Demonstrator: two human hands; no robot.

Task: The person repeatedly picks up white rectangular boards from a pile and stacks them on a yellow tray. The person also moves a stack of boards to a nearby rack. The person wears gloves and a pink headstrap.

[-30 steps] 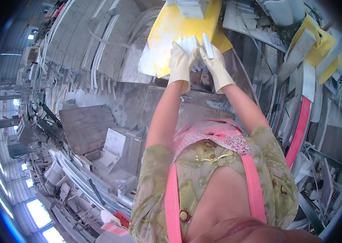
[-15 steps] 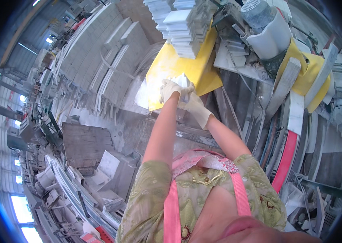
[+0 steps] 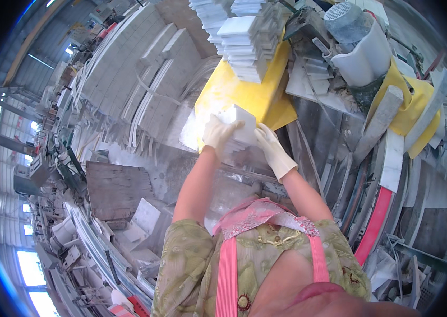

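Note:
A small stack of white tiles [image 3: 241, 122] is between my two gloved hands at the near part of a yellow sheet [image 3: 239, 94]. My left hand [image 3: 218, 132], in a cream glove, grips the left side of the stack, its thumb lying across the near face. On the opposite side, my right hand [image 3: 273, 145] presses its fingertips against the right edge, wrist angled outward. Bright glare washes out the sheet beside my left hand. Farther back on the same sheet rises a taller pile of white tiles [image 3: 239, 45], its layers unevenly stacked.
Long rows of pale stone slabs [image 3: 120, 68] stand at the far left. A dusty motor [image 3: 345, 24] sits at the far right beside another yellow sheet [image 3: 419, 105]. Nearer left lies a worn board [image 3: 115, 187]. A red-faced strip [image 3: 374, 224] runs along the right.
My hands have moved apart from being clasped together over the tiles. They now sit on opposite sides of the stack, whose white face shows more fully.

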